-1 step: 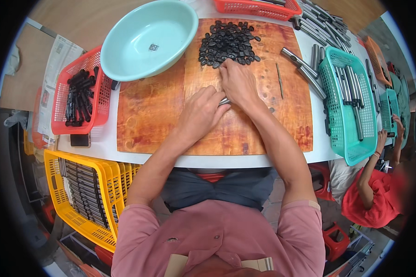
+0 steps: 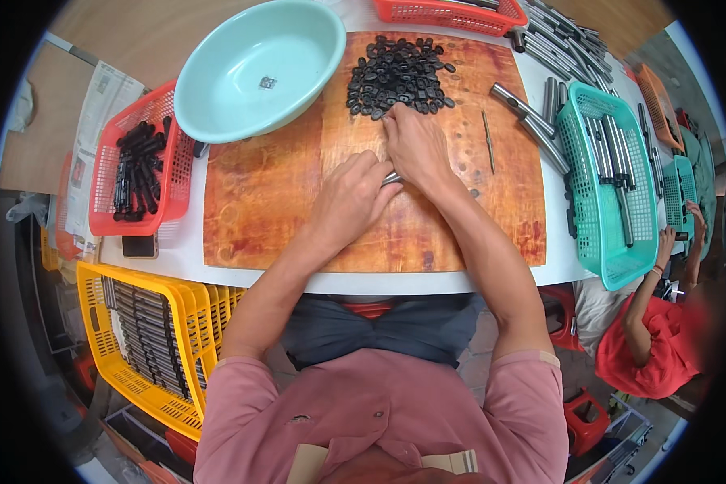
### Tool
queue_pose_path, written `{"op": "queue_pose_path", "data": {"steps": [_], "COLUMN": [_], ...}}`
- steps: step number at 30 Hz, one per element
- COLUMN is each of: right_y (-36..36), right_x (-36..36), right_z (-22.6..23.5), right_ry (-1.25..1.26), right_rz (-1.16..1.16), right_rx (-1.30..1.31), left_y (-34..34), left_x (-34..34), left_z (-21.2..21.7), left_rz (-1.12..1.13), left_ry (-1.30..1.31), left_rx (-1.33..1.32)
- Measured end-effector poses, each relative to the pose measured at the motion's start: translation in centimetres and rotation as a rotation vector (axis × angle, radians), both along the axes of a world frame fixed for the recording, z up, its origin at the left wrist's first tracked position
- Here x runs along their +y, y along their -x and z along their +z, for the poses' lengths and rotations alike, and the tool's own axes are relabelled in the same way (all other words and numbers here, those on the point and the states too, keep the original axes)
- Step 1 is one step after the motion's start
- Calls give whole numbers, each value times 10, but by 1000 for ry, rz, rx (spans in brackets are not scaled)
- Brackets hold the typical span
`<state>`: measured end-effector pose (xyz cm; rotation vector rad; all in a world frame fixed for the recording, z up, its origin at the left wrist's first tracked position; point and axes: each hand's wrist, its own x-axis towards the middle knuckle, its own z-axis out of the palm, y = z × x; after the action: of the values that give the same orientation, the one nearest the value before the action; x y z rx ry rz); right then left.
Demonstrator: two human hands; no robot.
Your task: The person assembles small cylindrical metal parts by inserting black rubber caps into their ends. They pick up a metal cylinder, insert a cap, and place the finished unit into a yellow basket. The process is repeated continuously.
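Observation:
My left hand point(image 2: 351, 194) is closed round a metal tube point(image 2: 392, 178), of which only a short silvery stretch shows beside the thumb. Just ahead and to the right, my right hand point(image 2: 415, 141) has its fingertips bent down at the near edge of a heap of small black oval parts point(image 2: 399, 73). Whether those fingers pinch a part is hidden. Both hands are over a stained wooden board point(image 2: 274, 202). A thin metal rod point(image 2: 488, 141) lies on the board, right of my right hand.
A pale turquoise basin point(image 2: 218, 89) stands far left. Left is a red basket point(image 2: 181, 173) of black parts; below it, a yellow crate point(image 2: 137, 387) of tubes. On the right are loose metal tubes point(image 2: 544, 145) and a green basket point(image 2: 621, 270). A person in a red shirt point(image 2: 649, 347) works beyond.

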<state>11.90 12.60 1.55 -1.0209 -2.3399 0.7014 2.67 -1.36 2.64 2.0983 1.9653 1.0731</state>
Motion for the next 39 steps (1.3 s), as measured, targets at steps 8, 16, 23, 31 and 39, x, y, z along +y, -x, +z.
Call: {"op": "queue_pose_path", "data": {"steps": [8,16,23,31,39], "right_y": [1,0,2,1,-3], "right_x": [-1,7,10,2,-1], "right_z": [-6,-14,-8,-7,-15], "right_ry": [-68,-24,-4,-18,-71], "right_rz": [7,-3,-34,-41,-61], "right_rx": [-55,11,32,-27,21], "left_y": [0,0,9,6,-1], "left_x": [1,3,8,5,4], "left_z": [2,4,1,4,-2], "left_rz": [-17,-20,-24,-28,-21], "left_ry": [47,50,62,96,95], "left_rx": [-46,-49,-107,-131,15]}}
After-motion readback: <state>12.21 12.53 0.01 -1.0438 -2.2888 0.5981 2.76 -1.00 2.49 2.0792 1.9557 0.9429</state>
